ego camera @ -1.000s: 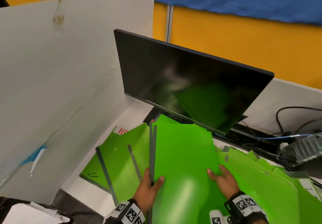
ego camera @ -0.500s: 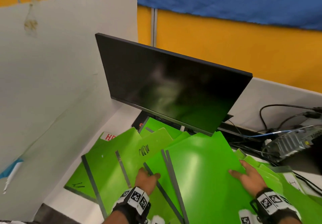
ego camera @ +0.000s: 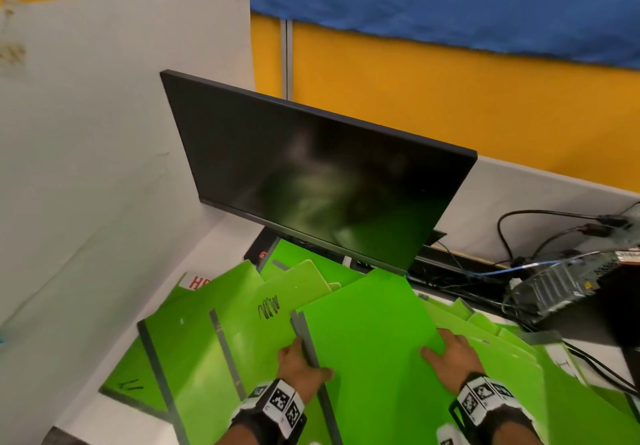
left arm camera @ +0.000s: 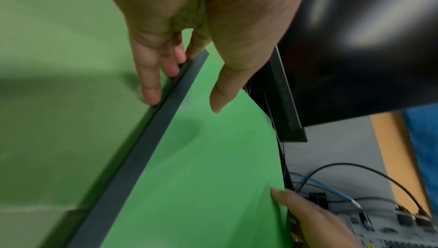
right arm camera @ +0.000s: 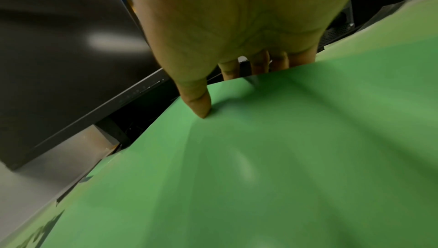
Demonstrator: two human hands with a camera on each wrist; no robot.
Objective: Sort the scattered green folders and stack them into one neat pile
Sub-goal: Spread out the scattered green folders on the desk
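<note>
I hold one green folder with a grey spine in both hands, low over the desk in front of the monitor. My left hand grips the spine edge, thumb on top and fingers along the underside of the green folder. At the folder's right edge my right hand pinches it. In the right wrist view its thumb presses on the green folder and the fingers go behind the edge. More green folders lie scattered to the left and to the right.
A dark monitor stands just behind the folders, its lower edge close to the held folder's far corner. A white board wall closes the left side. Cables and a grey device lie at the right rear.
The held folder swung out to the right and lay flatter, then came back toward the middle. My hands are closer together again, and the left hand now holds the grey spine.
</note>
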